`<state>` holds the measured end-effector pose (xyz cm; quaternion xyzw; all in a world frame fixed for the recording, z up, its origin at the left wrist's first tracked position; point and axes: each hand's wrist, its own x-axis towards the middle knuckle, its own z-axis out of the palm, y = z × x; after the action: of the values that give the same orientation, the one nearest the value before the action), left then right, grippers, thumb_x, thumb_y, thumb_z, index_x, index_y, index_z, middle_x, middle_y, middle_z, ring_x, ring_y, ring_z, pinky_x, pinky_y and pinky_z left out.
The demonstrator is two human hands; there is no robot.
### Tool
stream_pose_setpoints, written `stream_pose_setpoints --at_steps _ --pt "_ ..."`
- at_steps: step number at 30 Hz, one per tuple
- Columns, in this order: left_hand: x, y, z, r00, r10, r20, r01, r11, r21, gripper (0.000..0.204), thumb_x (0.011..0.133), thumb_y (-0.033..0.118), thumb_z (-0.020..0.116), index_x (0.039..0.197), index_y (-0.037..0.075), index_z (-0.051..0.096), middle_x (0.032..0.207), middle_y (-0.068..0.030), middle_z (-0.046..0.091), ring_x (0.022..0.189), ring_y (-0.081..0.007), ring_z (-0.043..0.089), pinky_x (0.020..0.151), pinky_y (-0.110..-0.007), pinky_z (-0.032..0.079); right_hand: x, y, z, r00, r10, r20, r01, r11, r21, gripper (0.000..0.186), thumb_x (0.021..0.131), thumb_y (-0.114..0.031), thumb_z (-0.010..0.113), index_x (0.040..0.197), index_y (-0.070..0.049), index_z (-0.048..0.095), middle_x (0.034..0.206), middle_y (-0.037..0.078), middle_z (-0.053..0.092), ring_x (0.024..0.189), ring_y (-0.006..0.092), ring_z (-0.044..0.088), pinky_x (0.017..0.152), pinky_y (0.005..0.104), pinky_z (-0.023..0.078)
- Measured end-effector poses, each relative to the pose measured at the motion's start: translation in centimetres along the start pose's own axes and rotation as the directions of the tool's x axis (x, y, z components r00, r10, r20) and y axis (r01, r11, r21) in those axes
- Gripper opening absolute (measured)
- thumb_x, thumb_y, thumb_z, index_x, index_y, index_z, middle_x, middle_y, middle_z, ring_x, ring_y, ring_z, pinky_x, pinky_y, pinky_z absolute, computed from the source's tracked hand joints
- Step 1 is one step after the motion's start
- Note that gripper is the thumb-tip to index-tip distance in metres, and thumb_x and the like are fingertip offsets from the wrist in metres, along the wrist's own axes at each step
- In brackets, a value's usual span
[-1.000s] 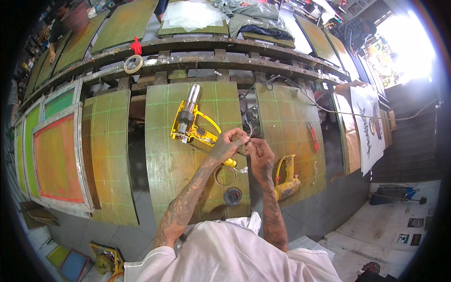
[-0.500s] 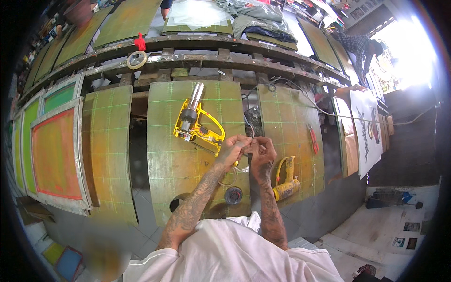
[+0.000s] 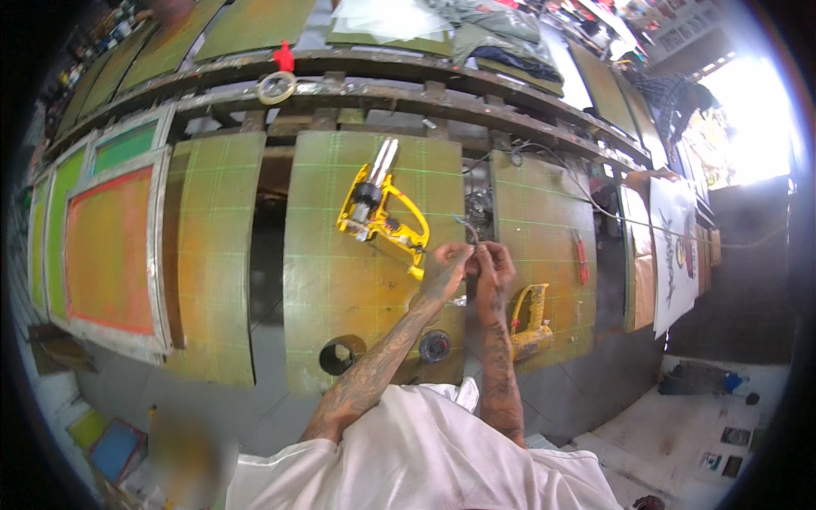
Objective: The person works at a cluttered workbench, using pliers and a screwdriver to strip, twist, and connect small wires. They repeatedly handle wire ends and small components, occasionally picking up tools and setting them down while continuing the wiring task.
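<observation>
My left hand [image 3: 448, 265] and my right hand [image 3: 495, 263] meet over the gap between two boards, fingers pinched on a thin wire [image 3: 473, 229] that runs up from them. The exact joint between the fingertips is hidden. Left of them lies an opened heat gun [image 3: 374, 208], its silver nozzle pointing away and inner parts bare in a yellow half-housing. The other yellow housing half [image 3: 530, 331] rests by my right forearm. A round black cap [image 3: 433, 346] sits beside my left forearm, and a dark ring-like part [image 3: 339, 355] on its other side. Farther right lie red-handled pliers [image 3: 580, 257].
Green-lined boards [image 3: 212, 246] stand side by side with gaps between. Framed screens [image 3: 115, 255] lean at the left. A tape roll [image 3: 276, 87] is on the wooden rail [image 3: 374, 98]. A grey cable [image 3: 595, 200] crosses rightward. Another person [image 3: 671, 102] bends at far right.
The whole view has shifted, so the bench appears farther right and slightly higher. Both hands stay pinched together on the wire. A pale loop below my left hand no longer shows.
</observation>
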<state>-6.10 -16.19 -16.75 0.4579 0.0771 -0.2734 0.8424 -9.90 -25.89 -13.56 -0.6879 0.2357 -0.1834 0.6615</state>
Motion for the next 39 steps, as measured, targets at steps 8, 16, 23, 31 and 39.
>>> stream_pose_setpoints --at_steps 8,16,23,31,39 --pt "1.4 1.0 -1.2 0.947 -0.102 0.305 0.044 0.981 0.19 0.036 0.102 0.041 0.065 0.103 0.005 0.072 0.081 0.0002 0.068 0.069 -0.0091 0.065 0.06 -0.025 0.049 -1.1 -2.3 -1.6 0.98 0.097 0.173 -0.086 0.994 -0.068 0.019 0.107 -0.019 0.061 0.114 -0.002 0.064 0.09 0.002 0.067 0.075 0.0086 0.062 0.066 0.0239 0.051" --pt "0.0 -0.3 -1.5 0.949 -0.2 0.243 0.224 0.972 -0.073 0.029 0.104 0.034 0.063 0.105 0.005 0.068 0.077 -0.0012 0.066 0.058 -0.0094 0.063 0.052 -0.024 0.05 -2.3 -1.1 -0.8 0.97 0.169 0.174 -0.181 0.982 0.055 0.017 0.108 -0.021 0.059 0.108 -0.004 0.061 0.08 -0.001 0.06 0.061 0.0051 0.049 0.054 0.0214 0.041" --pt "-0.2 -2.5 0.3 0.988 -0.144 0.062 0.155 0.959 -0.237 0.027 0.103 0.036 0.065 0.094 0.01 0.067 0.074 0.0037 0.061 0.057 -0.0051 0.054 0.05 -0.022 0.041 -0.4 2.0 -1.1 0.988 0.122 0.098 -0.127 0.99 0.053 0.02 0.108 -0.024 0.061 0.106 -0.005 0.061 0.082 0.0 0.062 0.06 0.003 0.049 0.053 0.0201 0.04" --pt "-1.1 -3.6 -0.2 0.994 -0.062 -0.091 0.054 0.995 -0.083 0.025 0.103 0.032 0.063 0.101 0.009 0.072 0.08 0.0058 0.062 0.066 -0.005 0.055 0.057 -0.022 0.042 -1.8 3.9 0.6 0.996 0.063 -0.056 -0.059 0.996 0.06 0.024 0.108 -0.027 0.061 0.108 -0.003 0.06 0.088 0.0 0.064 0.072 0.0051 0.056 0.061 0.0222 0.047" --pt "-0.8 -2.2 -2.2 0.981 -0.166 0.102 0.172 0.984 -0.052 0.031 0.104 0.038 0.061 0.093 0.01 0.069 0.076 0.0051 0.06 0.06 -0.0064 0.052 0.051 -0.026 0.039 -2.9 1.7 -0.6 0.993 0.068 0.092 -0.065 0.997 -0.038 0.015 0.107 -0.017 0.058 0.107 -0.003 0.063 0.089 0.001 0.065 0.076 0.006 0.058 0.068 0.0236 0.049"
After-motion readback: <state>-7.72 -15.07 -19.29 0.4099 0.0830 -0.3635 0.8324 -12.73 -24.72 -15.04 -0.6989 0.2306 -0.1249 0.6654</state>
